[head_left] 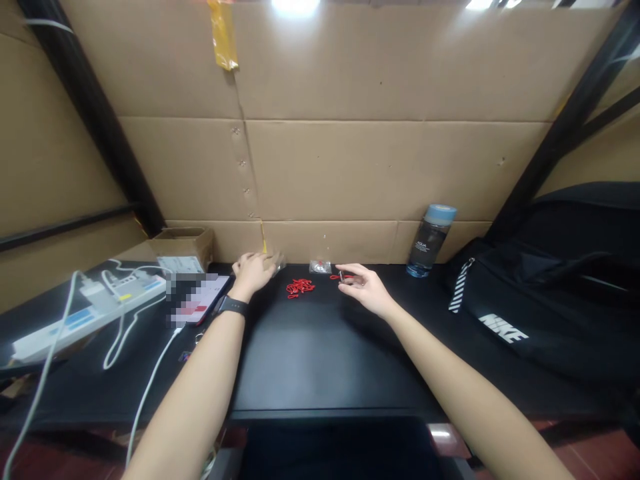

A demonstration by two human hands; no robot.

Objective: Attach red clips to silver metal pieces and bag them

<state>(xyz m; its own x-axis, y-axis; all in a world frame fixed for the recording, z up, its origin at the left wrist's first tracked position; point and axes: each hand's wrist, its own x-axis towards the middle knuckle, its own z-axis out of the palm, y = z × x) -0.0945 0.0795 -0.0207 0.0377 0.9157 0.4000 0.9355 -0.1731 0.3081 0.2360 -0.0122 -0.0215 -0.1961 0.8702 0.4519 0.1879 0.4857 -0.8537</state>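
a white power strip (50, 338) with plugs and white cables lies at the left on a black tabletop (325, 360). beyond it, at the far left, stands an open cardboard box (201, 251). a phone (203, 300), partly blurred out, lies to the right of the strip. the left hand (254, 272), a dark watch (233, 305) on its wrist, reaches to crinkled clear plastic (280, 263) at the far edge; i cannot tell whether its fingers grip it. to its right lie a pile of red cords (300, 287) and, farther back, a small clear packet (320, 267). the right hand (365, 287) pinches a small shiny piece (341, 276) between thumb and fingers, a red loop (334, 277) just beside it. farther right are a blue-capped bottle (425, 247) and a black bag (540, 287).
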